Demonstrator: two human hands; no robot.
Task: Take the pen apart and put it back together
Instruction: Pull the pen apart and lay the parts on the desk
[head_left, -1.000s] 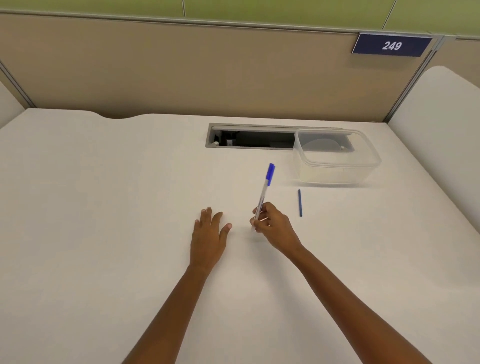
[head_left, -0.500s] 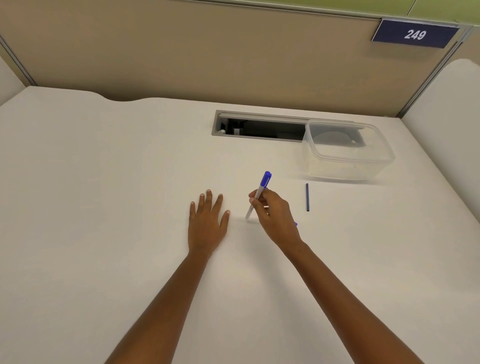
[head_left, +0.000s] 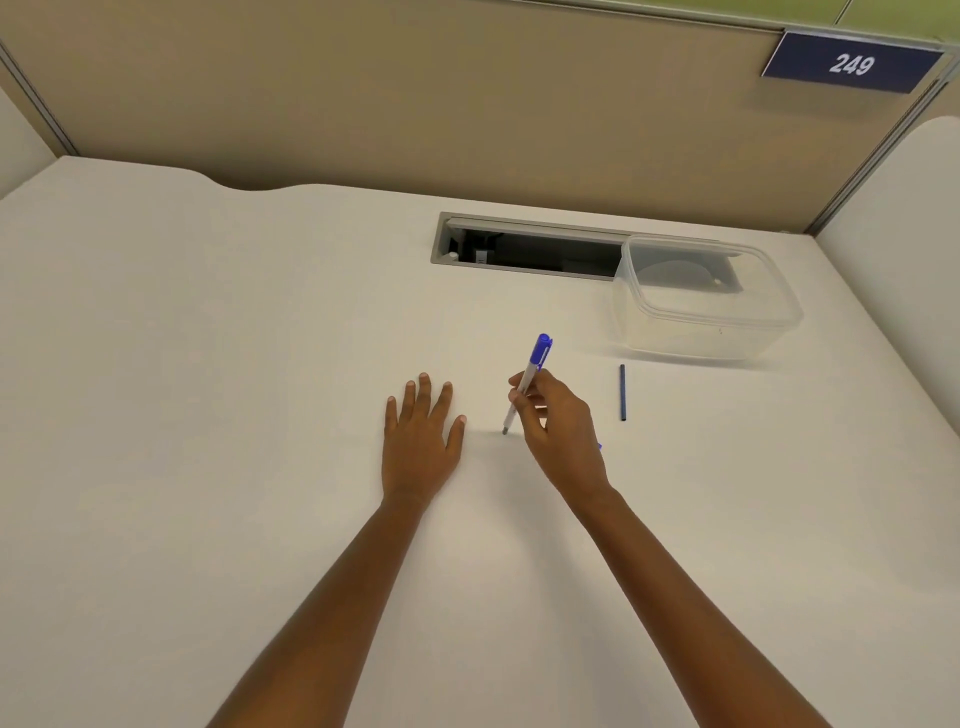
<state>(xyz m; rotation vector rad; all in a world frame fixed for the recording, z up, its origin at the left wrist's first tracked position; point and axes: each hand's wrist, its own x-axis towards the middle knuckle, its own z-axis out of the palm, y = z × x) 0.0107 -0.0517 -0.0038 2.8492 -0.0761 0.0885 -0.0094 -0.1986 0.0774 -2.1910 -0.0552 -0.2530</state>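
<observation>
My right hand (head_left: 561, 426) holds a white pen barrel (head_left: 525, 384) with a blue cap end pointing up and away; its lower tip touches or nearly touches the white desk (head_left: 208, 415). A thin dark blue refill (head_left: 622, 392) lies on the desk to the right of that hand. A small blue piece (head_left: 599, 446) peeks out from behind my right hand. My left hand (head_left: 422, 436) rests flat on the desk, fingers straight, a short way left of the pen tip.
A clear plastic container (head_left: 706, 306) stands at the back right, partly over a recessed cable slot (head_left: 519, 249) in the desk. A beige partition with a "249" sign (head_left: 852, 65) closes off the back. A white side panel (head_left: 904, 260) rises on the right.
My right hand has lowered the pen so its tip comes down to the desk. The left hand stays flat in place. The camera has tilted down a little.
</observation>
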